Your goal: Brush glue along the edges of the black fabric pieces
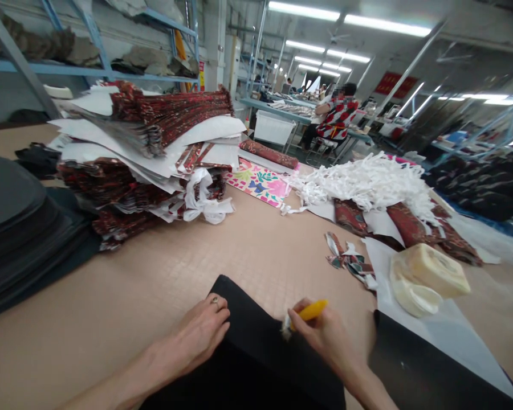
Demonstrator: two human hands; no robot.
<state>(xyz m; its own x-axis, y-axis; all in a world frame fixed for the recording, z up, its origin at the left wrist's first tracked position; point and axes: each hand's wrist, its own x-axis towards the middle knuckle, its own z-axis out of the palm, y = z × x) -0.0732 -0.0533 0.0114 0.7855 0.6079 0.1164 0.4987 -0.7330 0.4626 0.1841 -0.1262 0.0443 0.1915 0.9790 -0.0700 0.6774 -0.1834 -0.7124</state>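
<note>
A black sheet (260,353) lies in front of me on the brown tabletop, its narrow end pointing away. My left hand (203,327), with a ring on one finger, grips its left edge; the fingers curl over the border and the thumb is hidden. My right hand (327,333) holds a small brush (311,310) by its yellow handle. The pale bristles touch or hover just over the sheet's right edge; I cannot tell which. To the right, a cut-open cream plastic container (431,276) rests on a white sheet (444,327), near another black piece (427,364).
Stacked dark red patterned fabric and white sheets (162,136) stand at the left, beside a black pile (17,228). Fabric scraps (348,259) lie right of centre, with white strips (367,182) behind. A person (337,114) sits at a farther table.
</note>
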